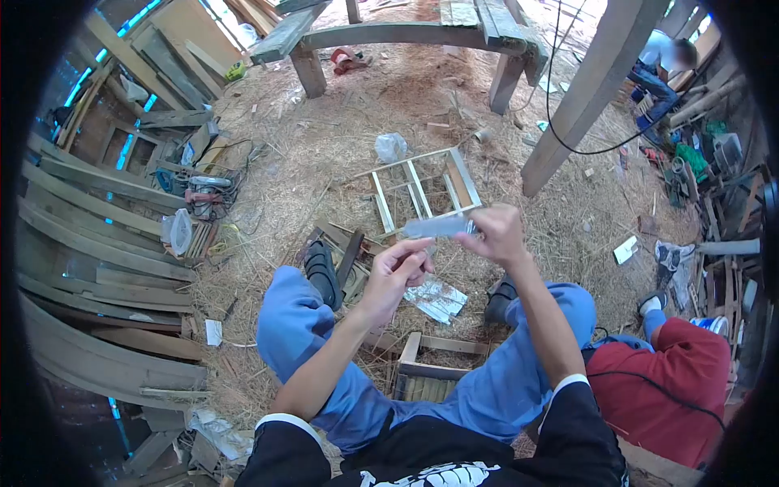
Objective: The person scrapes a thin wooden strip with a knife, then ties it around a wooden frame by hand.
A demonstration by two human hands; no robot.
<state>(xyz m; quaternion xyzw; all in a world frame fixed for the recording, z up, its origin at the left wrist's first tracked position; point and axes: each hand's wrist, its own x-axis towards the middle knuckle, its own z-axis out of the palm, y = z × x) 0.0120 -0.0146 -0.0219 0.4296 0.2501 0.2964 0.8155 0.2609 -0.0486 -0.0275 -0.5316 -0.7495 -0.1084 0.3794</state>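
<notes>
Both of my hands are raised in front of my knees. A greyish, flat, translucent-looking object (441, 227) lies between them; what it is I cannot make out. My right hand (497, 234) grips its right end with the fingers closed. At its left end, my left hand (399, 272) has its fingers curled and pinched together, and whatever they hold is too small to tell. Beyond the hands a light wooden frame with slats (418, 188) lies on the ground. Below them is a crumpled whitish sheet (438, 301).
A wooden bench (389, 34) stands ahead, with a slanted post (588, 97) at its right. Power tools (207, 196) and stacked boards (105, 272) are at left. A person in red (661, 390) is close on my right; another person (656, 77) crouches at the far right.
</notes>
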